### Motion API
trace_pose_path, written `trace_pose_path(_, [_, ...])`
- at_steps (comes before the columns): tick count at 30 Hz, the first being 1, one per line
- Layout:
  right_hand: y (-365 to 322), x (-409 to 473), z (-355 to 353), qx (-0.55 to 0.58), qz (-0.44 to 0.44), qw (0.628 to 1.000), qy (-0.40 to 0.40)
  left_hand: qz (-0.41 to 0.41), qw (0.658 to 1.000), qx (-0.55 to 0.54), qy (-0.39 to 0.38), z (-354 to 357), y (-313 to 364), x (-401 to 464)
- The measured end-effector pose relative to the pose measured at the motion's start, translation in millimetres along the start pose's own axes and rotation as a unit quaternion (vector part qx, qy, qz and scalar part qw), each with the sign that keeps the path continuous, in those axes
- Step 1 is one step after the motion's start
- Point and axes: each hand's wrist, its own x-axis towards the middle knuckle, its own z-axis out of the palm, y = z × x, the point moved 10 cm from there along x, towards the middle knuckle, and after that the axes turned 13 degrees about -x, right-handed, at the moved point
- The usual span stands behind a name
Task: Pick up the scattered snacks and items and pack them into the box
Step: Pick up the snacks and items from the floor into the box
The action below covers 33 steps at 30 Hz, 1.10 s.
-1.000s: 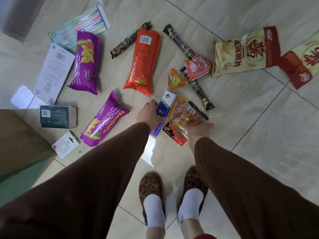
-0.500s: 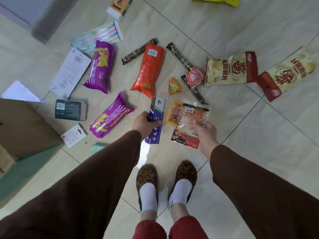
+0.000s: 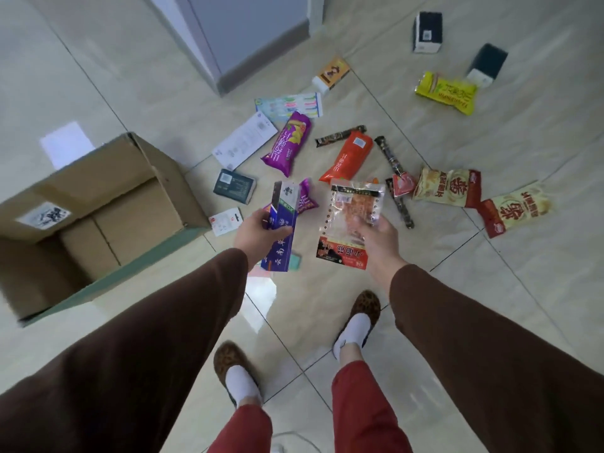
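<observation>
i see my left grip (image 3: 258, 228) clasping the blue carton (image 3: 281, 223); my right grip (image 3: 376, 237) pinches the clear packet (image 3: 351, 223); box (image 3: 98, 204) left of both; snacks beyond.

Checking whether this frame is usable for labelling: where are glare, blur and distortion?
Head view: window glare on the floor tiles between the arms; motion blur smears the cardboard box and the far yellow bag; wide-angle bending stretches the sleeves at the lower corners.
</observation>
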Motion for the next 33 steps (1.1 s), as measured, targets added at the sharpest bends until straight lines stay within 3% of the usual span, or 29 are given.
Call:
trace_pose_path(6, [-26,-75,105,-0.038,-0.025,0.999,-0.026,0.001,0.998,-0.061,0.01,-127,-12,-49])
trace_pose_path(18, [-66,-127,330,-0.127,-0.036,0.979,-0.157,-0.034,0.981,-0.14,0.127,-343,-86,-61])
trace_pose_path(33, [-47,-152,567,-0.212,-0.053,0.969,-0.115,-0.07,0.97,-0.175,0.153,-563,-192,-7])
